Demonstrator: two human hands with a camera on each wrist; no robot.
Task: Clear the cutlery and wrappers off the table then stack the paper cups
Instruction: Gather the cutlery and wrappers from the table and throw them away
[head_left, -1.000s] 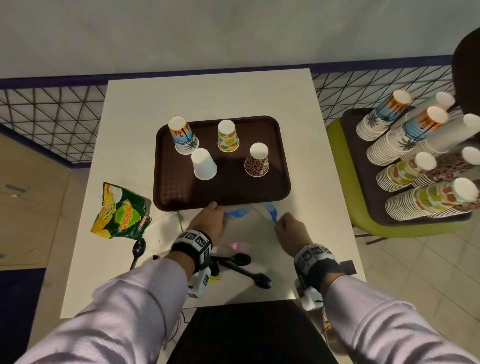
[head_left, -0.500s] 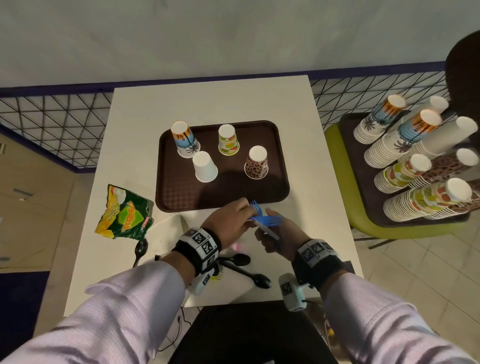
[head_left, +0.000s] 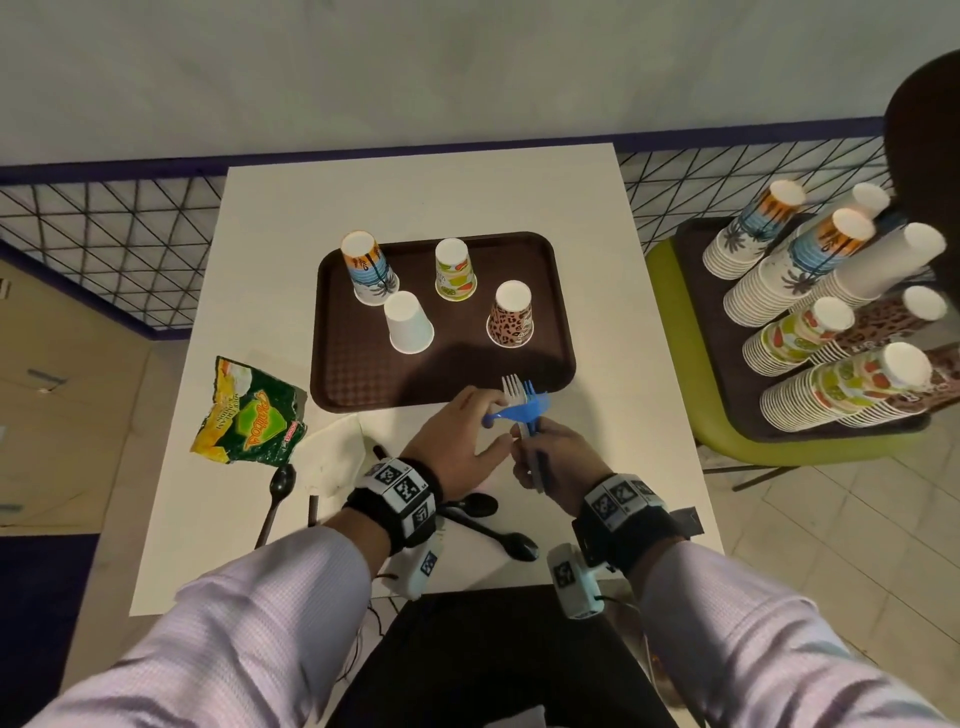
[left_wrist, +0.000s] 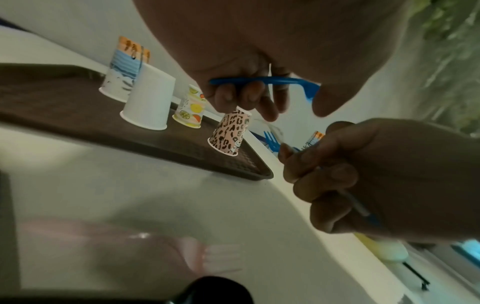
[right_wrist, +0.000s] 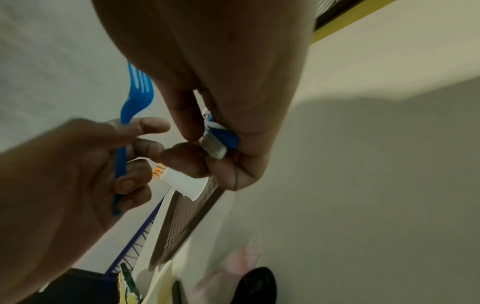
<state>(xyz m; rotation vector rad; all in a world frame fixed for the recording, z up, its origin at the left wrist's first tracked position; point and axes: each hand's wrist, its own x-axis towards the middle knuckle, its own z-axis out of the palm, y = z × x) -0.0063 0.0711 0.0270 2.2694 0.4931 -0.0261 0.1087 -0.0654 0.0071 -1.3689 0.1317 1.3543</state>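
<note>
My left hand (head_left: 485, 426) grips a blue fork (head_left: 514, 412) held level above the table's front, its fingers curled round the handle (left_wrist: 259, 81). Touching it, my right hand (head_left: 535, 449) pinches the handles of another blue fork (head_left: 530, 400) and a clear fork (head_left: 511, 389), tines pointing up. Several upside-down paper cups stand on the brown tray (head_left: 363, 374): a palm-print cup (head_left: 369, 273), a white cup (head_left: 408, 322), a fruit-print cup (head_left: 454, 270) and a leopard-print cup (head_left: 511, 314). A green and yellow wrapper (head_left: 249, 410) lies at the left.
A crumpled white napkin (head_left: 332, 457) and a black spoon (head_left: 280, 486) lie by the wrapper. Two more black spoons (head_left: 483, 514) cross near my left wrist, and a pink fork (left_wrist: 213, 259) lies beneath it. Tall cup stacks (head_left: 831, 312) fill a tray on the green chair at right.
Both hands lifted their forks off the table and came together. The left hand's blue fork now crosses the forks held upright in the right hand.
</note>
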